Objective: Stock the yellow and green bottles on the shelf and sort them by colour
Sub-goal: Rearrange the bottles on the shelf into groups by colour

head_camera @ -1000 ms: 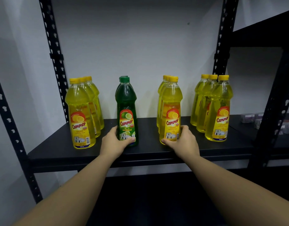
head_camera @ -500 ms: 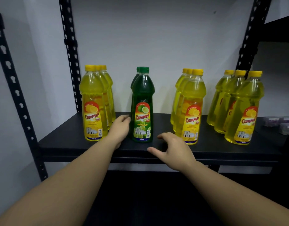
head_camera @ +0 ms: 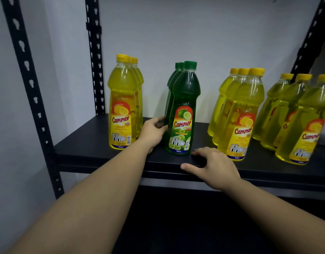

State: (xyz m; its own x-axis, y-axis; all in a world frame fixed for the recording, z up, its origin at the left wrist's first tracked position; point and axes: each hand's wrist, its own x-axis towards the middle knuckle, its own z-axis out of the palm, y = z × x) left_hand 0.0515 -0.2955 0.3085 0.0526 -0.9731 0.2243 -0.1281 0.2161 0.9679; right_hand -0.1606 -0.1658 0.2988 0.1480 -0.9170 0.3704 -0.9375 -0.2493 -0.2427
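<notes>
On the black shelf [head_camera: 88, 143] stand four rows of bottles, each row three deep. A yellow row [head_camera: 121, 92] is at the left, a green row [head_camera: 183, 99] beside it, then two more yellow rows [head_camera: 244, 99] [head_camera: 308, 110] to the right. My left hand [head_camera: 154, 132] is cupped against the left side of the green row, fingers touching the bottles behind the front one. My right hand [head_camera: 213, 165] lies open on the shelf's front edge, fingertips just right of the front green bottle's base, holding nothing.
Black perforated uprights [head_camera: 30, 88] [head_camera: 95, 70] frame the shelf at the left, and another upright [head_camera: 304, 43] at the right. A white wall stands behind the bottles. Below the shelf it is dark.
My right hand let go of the middle yellow bottle and moved left to the shelf edge by the green row. My left hand slid from the front green bottle to the row's side.
</notes>
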